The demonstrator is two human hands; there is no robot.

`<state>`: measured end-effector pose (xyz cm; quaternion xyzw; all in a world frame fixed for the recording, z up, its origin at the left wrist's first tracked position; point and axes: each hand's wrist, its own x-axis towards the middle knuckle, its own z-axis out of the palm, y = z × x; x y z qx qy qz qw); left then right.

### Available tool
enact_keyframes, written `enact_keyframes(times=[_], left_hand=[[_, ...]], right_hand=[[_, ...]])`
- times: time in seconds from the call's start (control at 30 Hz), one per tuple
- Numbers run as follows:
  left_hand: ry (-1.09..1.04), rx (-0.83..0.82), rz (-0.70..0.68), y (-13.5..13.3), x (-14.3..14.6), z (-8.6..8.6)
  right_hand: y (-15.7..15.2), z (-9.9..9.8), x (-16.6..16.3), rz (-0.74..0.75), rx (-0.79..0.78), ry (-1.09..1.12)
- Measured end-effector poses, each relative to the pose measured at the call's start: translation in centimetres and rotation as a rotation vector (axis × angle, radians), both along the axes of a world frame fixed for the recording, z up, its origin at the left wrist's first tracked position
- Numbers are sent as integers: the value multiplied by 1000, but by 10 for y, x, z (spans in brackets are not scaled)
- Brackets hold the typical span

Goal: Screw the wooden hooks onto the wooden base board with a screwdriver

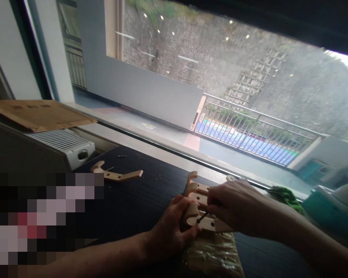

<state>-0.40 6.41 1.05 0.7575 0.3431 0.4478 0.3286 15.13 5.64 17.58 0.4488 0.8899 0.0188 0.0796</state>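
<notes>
Brown envelope [43,116] atop white vented unit [71,146], metal railing [249,131] outside

Looks forward and down from the head, close over the desk [127,204]. Tilted sideways, reaching to the far railing [257,115].

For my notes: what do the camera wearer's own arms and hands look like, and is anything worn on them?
The left hand and right hand are ungloved. The left forearm and right forearm are bare as far as they show, with no sleeve, watch or bracelet in sight. It is too dim to tell about rings.
</notes>
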Motion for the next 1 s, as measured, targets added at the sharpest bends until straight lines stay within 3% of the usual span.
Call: enact_keyframes(times=[0.23,0.4,0.57,1.0], left_hand=[[8,24,10,0,1,0],[2,29,5,-1,0,1],[0,39,13,0,1,0],[-22,21,47,-2,2,5]], right_hand=[[-9,7,-3,-97,29,-74],[-16,17,-12,28,-99,-39],[-15,15,-16,94,-110,-27],[3,-1,16,-114,-41,60]])
